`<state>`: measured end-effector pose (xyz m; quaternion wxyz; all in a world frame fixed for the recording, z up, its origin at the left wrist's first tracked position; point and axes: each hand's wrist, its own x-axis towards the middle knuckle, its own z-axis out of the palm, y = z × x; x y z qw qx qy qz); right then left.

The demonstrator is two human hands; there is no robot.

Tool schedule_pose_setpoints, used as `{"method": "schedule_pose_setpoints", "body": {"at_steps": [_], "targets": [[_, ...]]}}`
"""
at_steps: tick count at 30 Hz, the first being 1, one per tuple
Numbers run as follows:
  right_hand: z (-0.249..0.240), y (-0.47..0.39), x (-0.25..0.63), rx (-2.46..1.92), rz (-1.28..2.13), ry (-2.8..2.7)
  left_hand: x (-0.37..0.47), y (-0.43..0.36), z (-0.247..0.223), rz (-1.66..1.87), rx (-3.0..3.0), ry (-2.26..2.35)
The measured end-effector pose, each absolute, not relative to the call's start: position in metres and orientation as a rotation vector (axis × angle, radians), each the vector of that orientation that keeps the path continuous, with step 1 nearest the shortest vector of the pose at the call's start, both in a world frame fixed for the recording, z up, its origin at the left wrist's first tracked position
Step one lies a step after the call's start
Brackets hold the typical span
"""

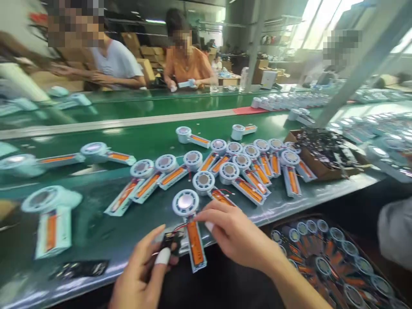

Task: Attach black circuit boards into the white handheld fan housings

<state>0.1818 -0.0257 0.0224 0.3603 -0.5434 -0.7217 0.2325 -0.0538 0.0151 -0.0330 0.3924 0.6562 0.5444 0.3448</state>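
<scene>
My left hand is closed on a small black circuit board, gripped between thumb and fingers, a white cover on the thumb tip. Thin red and black wires run from the board towards a pale device with a round slotted head. In that device's open handle lies an orange battery; the handle's lower end juts past the table edge. My right hand has its fingers bent in a pinch at the top of the battery, by the wires. Whatever is between those fingertips is too small to make out.
Several similar devices crowd the green table. A cardboard box of dark boards stands right. Below the edge is a crate of devices. Another black board lies left. Co-workers sit across; a grey sleeve shows right.
</scene>
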Motion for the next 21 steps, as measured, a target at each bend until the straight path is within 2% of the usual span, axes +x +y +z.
{"method": "schedule_pose_setpoints", "body": {"at_steps": [4, 11, 17, 21], "targets": [[0.027, -0.025, 0.184, -1.388, 0.644, -2.045, -0.04, 0.004, -0.019, 0.808, 1.573, 1.353], [0.036, -0.012, 0.17, -1.353, 0.504, -2.354, -0.038, 0.0, -0.013, 0.771, 1.744, 1.352], [0.02, -0.001, 0.165, -1.202, 0.74, -1.919, -0.039, -0.002, -0.016, 0.791, 2.107, 1.29], [0.01, 0.0, 0.153, -1.205, 0.661, -1.761, -0.038, -0.007, -0.015, 0.782, 2.183, 1.3]]}}
